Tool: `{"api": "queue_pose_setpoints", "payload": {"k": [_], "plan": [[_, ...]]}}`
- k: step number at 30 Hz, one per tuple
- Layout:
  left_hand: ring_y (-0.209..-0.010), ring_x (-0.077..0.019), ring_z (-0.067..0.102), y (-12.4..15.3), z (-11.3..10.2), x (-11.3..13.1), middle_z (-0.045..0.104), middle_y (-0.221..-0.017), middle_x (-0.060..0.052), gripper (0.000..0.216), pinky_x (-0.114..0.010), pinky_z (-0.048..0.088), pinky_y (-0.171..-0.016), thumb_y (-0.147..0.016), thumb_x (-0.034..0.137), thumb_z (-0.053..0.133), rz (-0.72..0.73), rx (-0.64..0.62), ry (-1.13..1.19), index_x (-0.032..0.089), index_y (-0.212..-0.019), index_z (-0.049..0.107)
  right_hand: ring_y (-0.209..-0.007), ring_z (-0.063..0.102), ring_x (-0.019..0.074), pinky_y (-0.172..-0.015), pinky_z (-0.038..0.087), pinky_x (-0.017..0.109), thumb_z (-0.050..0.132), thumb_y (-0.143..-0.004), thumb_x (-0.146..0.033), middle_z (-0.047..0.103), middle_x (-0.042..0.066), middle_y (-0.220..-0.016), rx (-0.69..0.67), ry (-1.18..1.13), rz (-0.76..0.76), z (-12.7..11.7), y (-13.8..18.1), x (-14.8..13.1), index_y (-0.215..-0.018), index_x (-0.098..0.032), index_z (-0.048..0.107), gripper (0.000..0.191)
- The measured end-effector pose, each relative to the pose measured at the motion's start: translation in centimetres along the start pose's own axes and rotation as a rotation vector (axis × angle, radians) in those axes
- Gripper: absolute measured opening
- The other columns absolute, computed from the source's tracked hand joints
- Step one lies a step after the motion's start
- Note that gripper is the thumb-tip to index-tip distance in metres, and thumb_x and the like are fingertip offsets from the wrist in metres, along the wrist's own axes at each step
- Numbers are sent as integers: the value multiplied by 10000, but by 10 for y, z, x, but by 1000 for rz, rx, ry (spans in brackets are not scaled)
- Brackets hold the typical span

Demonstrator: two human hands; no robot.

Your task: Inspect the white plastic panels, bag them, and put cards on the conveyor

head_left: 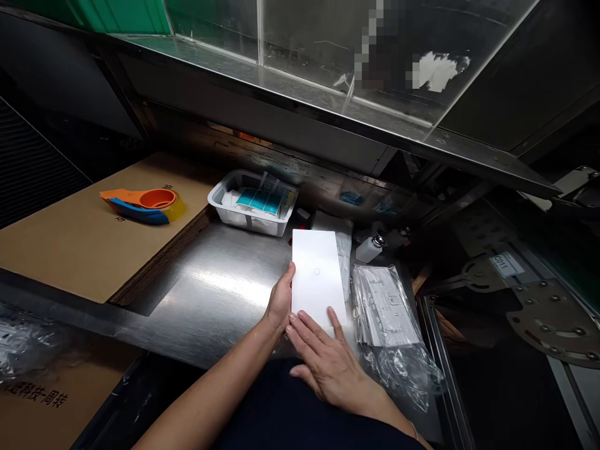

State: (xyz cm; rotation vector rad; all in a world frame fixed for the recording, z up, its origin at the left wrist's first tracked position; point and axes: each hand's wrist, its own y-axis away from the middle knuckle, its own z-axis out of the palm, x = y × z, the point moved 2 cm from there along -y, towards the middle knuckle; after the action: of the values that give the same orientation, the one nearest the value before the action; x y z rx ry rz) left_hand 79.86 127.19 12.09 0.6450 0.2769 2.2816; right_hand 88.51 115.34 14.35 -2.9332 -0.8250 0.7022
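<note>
A flat white box [319, 269] with a small round mark near its middle tilts up in front of me over the metal bench. My left hand [280, 300] grips its left edge, with the thumb along the side and the other fingers hidden behind. Fingers outstretched and apart, my right hand [323, 356] lies across the box's near end, touching its face. To the right of the box is a clear plastic bag [387, 306] of printed sheets. Behind the box lies a whitish plastic-wrapped stack [344, 231], partly covered by it.
A grey tub [250, 222] with teal-and-white packets stands at the back. An orange, blue and yellow tape dispenser [145, 205] sits on stacked cardboard [70, 244] at left. A white pump bottle [370, 248] is behind the bag. A metal ledge [328, 106] overhangs the bench; machinery [548, 312] stands right.
</note>
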Motion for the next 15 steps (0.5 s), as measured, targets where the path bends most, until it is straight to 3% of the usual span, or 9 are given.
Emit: {"api": "queue_pose_setpoints", "payload": {"k": [1, 3, 6, 9, 12, 15], "plan": [[-990, -268, 617, 1, 2, 1, 669, -1052, -129, 499, -384, 458, -927, -884, 458, 427, -1, -16, 1, 88, -1195, 551, -1356, 226, 243, -1094, -87, 521, 455, -893, -413, 257, 49, -1466, -43, 0, -1, 0, -3, 2, -1437, -277, 41, 697], [-998, -270, 613, 6, 3, 3, 665, -1061, -129, 496, -384, 454, -930, -880, 452, 442, 15, -40, -8, 93, -1206, 544, -1362, 200, 259, -1095, -69, 531, 478, -867, -468, 207, 59, -1482, -5, 19, 126, -4, -3, 18, -1435, -269, 56, 735], [-976, -273, 622, 13, 2, 7, 668, -1050, -123, 489, -383, 470, -901, -859, 461, 485, 19, -50, -27, 114, -1198, 553, -1337, 259, 300, -1077, -24, 590, 422, -882, -496, 261, 88, -1468, 213, -2, 543, -18, 16, 65, -1427, -250, 165, 651], [-945, -277, 633, 17, -1, 9, 674, -1031, -115, 490, -386, 490, -860, -846, 490, 493, -22, -60, -24, 138, -1178, 568, -1302, 337, 284, -1083, 168, 536, 342, -903, -505, 377, 98, -1420, 432, -153, 851, -32, 40, 103, -1391, -212, 322, 570], [-927, -280, 638, 18, -1, 9, 676, -1017, -115, 497, -390, 498, -837, -840, 509, 489, -56, -83, -4, 143, -1165, 576, -1255, 399, 261, -1010, 346, 423, 432, -865, -514, 436, 75, -1382, 540, -302, 882, -39, 52, 112, -1346, -236, 414, 556], [-936, -291, 634, 18, 3, 8, 673, -1014, -131, 525, -396, 497, -835, -837, 524, 483, -90, -95, 8, 125, -1167, 572, -1173, 479, 254, -949, 400, 377, 522, -816, -521, 518, 88, -1299, 579, -483, 884, -37, 48, 102, -1296, -231, 478, 562]]}}
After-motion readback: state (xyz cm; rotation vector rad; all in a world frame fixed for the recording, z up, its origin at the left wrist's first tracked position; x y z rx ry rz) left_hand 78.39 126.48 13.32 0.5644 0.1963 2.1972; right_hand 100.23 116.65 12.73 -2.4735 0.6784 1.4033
